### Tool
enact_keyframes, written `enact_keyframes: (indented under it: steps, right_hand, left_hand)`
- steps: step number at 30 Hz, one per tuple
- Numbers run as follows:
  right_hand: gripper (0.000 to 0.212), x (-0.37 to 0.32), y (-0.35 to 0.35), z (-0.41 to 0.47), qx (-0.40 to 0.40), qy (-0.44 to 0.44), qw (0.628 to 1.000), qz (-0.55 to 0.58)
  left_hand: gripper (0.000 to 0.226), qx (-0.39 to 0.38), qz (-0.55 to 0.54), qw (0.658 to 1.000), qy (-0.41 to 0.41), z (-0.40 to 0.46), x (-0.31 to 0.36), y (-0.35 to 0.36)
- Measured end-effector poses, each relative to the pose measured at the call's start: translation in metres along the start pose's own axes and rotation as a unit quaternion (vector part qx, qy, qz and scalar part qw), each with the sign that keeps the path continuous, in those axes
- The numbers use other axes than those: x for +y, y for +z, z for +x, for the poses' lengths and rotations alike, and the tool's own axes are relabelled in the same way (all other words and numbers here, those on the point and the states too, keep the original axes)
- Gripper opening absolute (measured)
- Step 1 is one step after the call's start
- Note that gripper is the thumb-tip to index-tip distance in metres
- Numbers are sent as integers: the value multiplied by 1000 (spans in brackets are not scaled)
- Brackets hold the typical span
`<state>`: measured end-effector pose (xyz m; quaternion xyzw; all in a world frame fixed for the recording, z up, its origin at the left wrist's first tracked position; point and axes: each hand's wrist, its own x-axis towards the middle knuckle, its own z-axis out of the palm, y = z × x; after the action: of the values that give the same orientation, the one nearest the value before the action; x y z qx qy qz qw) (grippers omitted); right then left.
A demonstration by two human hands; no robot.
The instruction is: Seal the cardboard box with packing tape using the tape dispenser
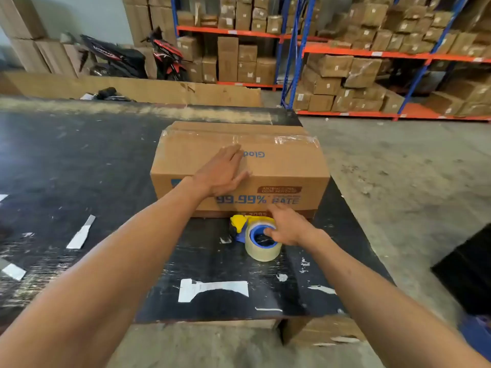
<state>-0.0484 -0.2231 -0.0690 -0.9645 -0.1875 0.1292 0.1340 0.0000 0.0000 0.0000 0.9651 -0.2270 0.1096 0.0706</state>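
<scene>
Fingers (pixel 271 231) of the right hand (pixel 288 224) curl around the roll on the tape dispenser (pixel 259 236), just below the middle of the frame, though I cannot tell if they already clamp it. On the left hand (pixel 225 172) they lie flat and close together, pressing on the cardboard box (pixel 279 168) at the centre. Clear tape (pixel 292 140) crosses the far top edge of this box. I judge the step is picking up the dispenser; the next move needs a firm grip on it while the other hand steadies the box. Its long axis runs left to right in the frame, and the dispenser lies on the black table (pixel 79 155), yellow head pointing to the box
</scene>
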Motion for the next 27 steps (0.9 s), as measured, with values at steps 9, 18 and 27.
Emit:
enact_keyframes:
  steps: [9,18,27]
  right_hand:
    - [43,1,28,21,2,100,994,40]
    - [26,8,-19,-1,-64,71,965,244]
    - [17,-3,-103,-18,109,95,912,383]
  left_hand:
    - [75,-67,57,996,-3,9,-14,33]
    - [83,-87,79,992,52,23,-31,18]
    - [88,-158,60,986,9,19,-25,11]
